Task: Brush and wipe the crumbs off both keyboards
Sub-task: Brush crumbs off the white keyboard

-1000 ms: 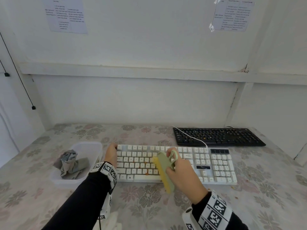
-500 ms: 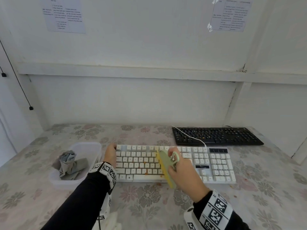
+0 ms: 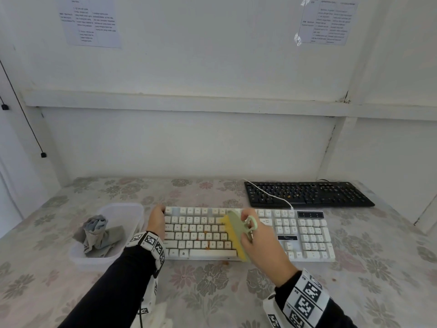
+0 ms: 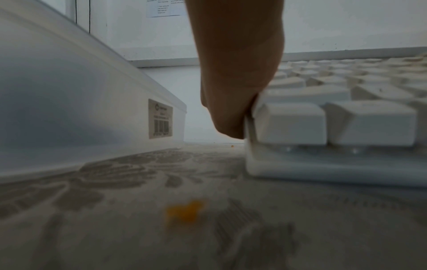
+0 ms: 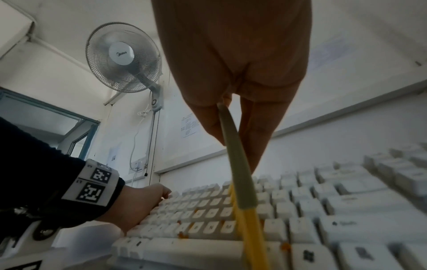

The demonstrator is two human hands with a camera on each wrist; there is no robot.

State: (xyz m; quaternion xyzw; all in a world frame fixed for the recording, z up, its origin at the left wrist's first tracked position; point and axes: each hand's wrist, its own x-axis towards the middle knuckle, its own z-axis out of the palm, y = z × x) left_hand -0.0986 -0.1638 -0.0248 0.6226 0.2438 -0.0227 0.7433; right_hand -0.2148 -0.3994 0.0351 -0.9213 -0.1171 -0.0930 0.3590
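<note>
On floral tablecloth, right hand (image 3: pixel 257 242) pinching green yellow-bristled brush (image 3: pixel 236 235), long axis crossing white keyboard (image 3: pixel 307 235) front-to-back; orange crumbs (image 3: pixel 207 246) lying leftward; left hand (image 3: pixel 156 221) bracing left edge, fingers hidden.

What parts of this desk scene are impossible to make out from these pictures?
- Text on the wall papers: too small, head view.
- White keyboard middle keys: hidden behind the brush and right hand, head view.
- Left hand fingers: hidden over the keyboard's far corner, head view; cut off by the top edge, left wrist view.
- Black keyboard crumbs: too small to count.
- Box label: blurred, left wrist view.
</note>
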